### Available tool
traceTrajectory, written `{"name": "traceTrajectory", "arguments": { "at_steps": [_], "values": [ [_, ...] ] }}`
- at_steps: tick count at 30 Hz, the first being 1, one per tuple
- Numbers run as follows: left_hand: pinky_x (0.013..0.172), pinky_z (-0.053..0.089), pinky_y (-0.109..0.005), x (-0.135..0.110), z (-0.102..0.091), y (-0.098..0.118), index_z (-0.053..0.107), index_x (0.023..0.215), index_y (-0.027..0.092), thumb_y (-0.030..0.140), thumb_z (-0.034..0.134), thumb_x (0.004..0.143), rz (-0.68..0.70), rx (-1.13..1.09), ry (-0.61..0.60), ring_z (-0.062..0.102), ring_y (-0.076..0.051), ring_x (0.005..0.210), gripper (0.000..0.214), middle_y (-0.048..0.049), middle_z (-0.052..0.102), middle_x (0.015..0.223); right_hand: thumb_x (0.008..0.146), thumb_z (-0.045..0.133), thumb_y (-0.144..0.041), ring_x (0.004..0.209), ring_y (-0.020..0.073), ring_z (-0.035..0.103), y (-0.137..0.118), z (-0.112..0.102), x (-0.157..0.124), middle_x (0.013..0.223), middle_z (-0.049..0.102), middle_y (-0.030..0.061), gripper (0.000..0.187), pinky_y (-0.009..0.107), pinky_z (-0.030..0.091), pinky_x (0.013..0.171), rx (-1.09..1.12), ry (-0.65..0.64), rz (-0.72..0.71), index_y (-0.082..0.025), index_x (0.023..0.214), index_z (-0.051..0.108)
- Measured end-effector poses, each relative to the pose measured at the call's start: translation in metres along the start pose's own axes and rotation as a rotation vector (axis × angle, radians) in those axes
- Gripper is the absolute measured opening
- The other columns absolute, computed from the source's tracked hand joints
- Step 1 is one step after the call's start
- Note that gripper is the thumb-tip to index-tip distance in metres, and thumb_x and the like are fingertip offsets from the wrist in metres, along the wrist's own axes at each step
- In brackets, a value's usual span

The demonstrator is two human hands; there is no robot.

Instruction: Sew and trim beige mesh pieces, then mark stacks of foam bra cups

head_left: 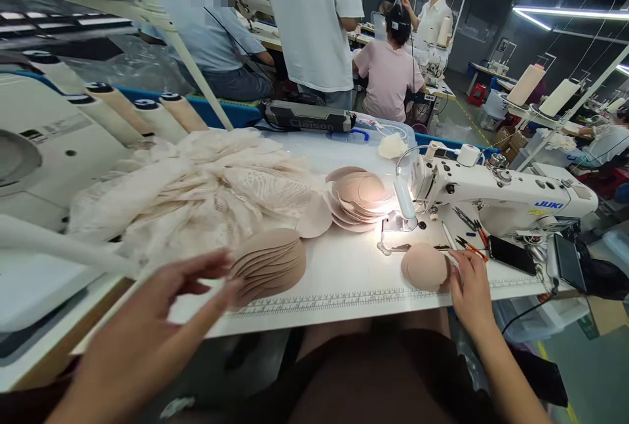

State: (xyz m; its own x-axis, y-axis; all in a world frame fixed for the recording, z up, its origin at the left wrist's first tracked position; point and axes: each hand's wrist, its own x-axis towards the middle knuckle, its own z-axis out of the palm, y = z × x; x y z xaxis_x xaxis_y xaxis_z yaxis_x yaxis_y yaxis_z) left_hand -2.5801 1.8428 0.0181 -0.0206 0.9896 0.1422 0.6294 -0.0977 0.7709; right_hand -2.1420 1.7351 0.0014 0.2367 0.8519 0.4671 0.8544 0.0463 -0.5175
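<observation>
My left hand (162,309) hovers with fingers spread just left of a stack of beige foam bra cups (269,263) near the table's front edge, holding nothing. My right hand (469,289) rests on the table with its fingers against a single beige foam cup (425,267), which lies in front of the needle of a white JUKI sewing machine (501,194). A second pile of cups (358,198) sits left of the machine's lamp. A heap of cream lace fabric (196,191) lies behind the left hand.
Scissors (469,244) and a black phone (511,255) lie on the machine bed. Thread cones (118,106) stand at the left. A clear plastic box (388,132) is at the table's back. Several people work at stations beyond.
</observation>
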Motion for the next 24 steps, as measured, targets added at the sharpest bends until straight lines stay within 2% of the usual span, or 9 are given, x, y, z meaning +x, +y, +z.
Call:
{"name": "traceTrajectory", "arguments": {
  "at_steps": [1,3,5,7,12,16,19,21,24],
  "values": [
    [0.059,0.056,-0.042,-0.012,0.006,0.008,0.059,0.124,0.041,0.067,0.061,0.087,0.041,0.041,-0.006,0.065,-0.038,0.109,0.045,-0.0010,0.068,0.124,0.104,0.046,-0.026,0.122,0.0303,0.056,-0.003,0.002,0.001,0.127,0.061,0.0141,0.033,0.054,0.048,0.104,-0.014,0.004,-0.083,-0.024,0.132,0.065],
    [0.077,0.062,-0.045,-0.026,0.016,0.021,0.064,0.121,0.040,0.062,0.061,0.090,0.186,0.101,-0.040,0.067,-0.036,0.114,0.038,-0.0013,0.071,0.122,0.106,0.047,-0.024,0.128,0.0300,0.054,-0.006,0.007,0.001,0.138,0.058,0.0127,0.034,0.054,0.047,0.105,-0.052,-0.034,-0.230,-0.028,0.136,0.061],
    [0.100,0.059,-0.047,-0.028,0.020,0.027,0.068,0.119,0.036,0.055,0.061,0.092,0.300,0.117,-0.034,0.068,-0.034,0.118,0.034,-0.0041,0.073,0.122,0.106,0.052,-0.030,0.130,0.0325,0.054,-0.005,0.013,-0.001,0.143,0.056,0.0124,0.037,0.056,0.047,0.105,-0.092,-0.097,-0.310,-0.030,0.143,0.056],
    [0.108,0.055,-0.047,-0.019,0.018,0.028,0.069,0.121,0.031,0.049,0.059,0.096,0.356,0.136,-0.012,0.068,-0.032,0.119,0.032,-0.0066,0.073,0.123,0.106,0.053,-0.035,0.129,0.0348,0.055,-0.003,0.020,-0.002,0.144,0.057,0.0135,0.043,0.057,0.048,0.102,-0.113,-0.126,-0.356,-0.030,0.149,0.049],
    [0.106,0.053,-0.047,0.027,0.005,0.041,0.067,0.130,0.022,0.032,0.053,0.098,0.542,0.297,-0.055,0.063,-0.030,0.122,0.037,-0.0121,0.069,0.131,0.106,0.054,-0.036,0.131,0.0379,0.054,-0.017,0.023,0.007,0.141,0.059,0.0158,0.047,0.060,0.044,0.104,-0.070,-0.017,-0.428,-0.028,0.152,0.047],
    [0.108,0.046,-0.057,0.071,0.024,0.066,0.063,0.137,0.015,0.022,0.064,0.084,0.510,0.558,-0.270,0.056,-0.039,0.131,0.053,-0.0187,0.064,0.140,0.105,0.055,-0.023,0.123,0.0321,0.058,-0.059,0.027,0.024,0.131,0.063,0.0134,0.035,0.053,0.048,0.101,0.031,-0.028,-0.505,-0.027,0.140,0.056],
    [0.102,0.046,-0.058,0.094,0.049,0.079,0.073,0.097,0.015,0.018,0.076,0.070,0.484,0.646,-0.410,0.064,-0.042,0.116,0.027,-0.0183,0.074,0.113,0.104,0.056,-0.018,0.119,0.0296,0.060,-0.084,0.039,0.030,0.127,0.065,0.0122,0.029,0.050,0.051,0.098,0.076,-0.059,-0.561,-0.027,0.132,0.059],
    [0.095,0.049,-0.052,0.103,0.056,0.084,0.065,0.073,0.017,0.009,0.069,0.068,0.469,0.627,-0.428,0.070,-0.035,0.095,0.010,-0.0118,0.074,0.085,0.104,0.055,-0.016,0.117,0.0288,0.062,-0.090,0.042,0.031,0.126,0.066,0.0118,0.028,0.049,0.052,0.096,0.085,-0.077,-0.577,-0.026,0.130,0.060],
    [0.081,0.051,-0.040,0.109,0.040,0.084,0.061,0.080,0.020,0.009,0.052,0.078,0.422,0.554,-0.367,0.068,-0.025,0.078,0.014,-0.0053,0.071,0.076,0.104,0.055,-0.018,0.117,0.0292,0.062,-0.076,0.034,0.031,0.125,0.067,0.0113,0.027,0.049,0.052,0.095,0.053,-0.078,-0.538,-0.026,0.129,0.062]
  ]
}}
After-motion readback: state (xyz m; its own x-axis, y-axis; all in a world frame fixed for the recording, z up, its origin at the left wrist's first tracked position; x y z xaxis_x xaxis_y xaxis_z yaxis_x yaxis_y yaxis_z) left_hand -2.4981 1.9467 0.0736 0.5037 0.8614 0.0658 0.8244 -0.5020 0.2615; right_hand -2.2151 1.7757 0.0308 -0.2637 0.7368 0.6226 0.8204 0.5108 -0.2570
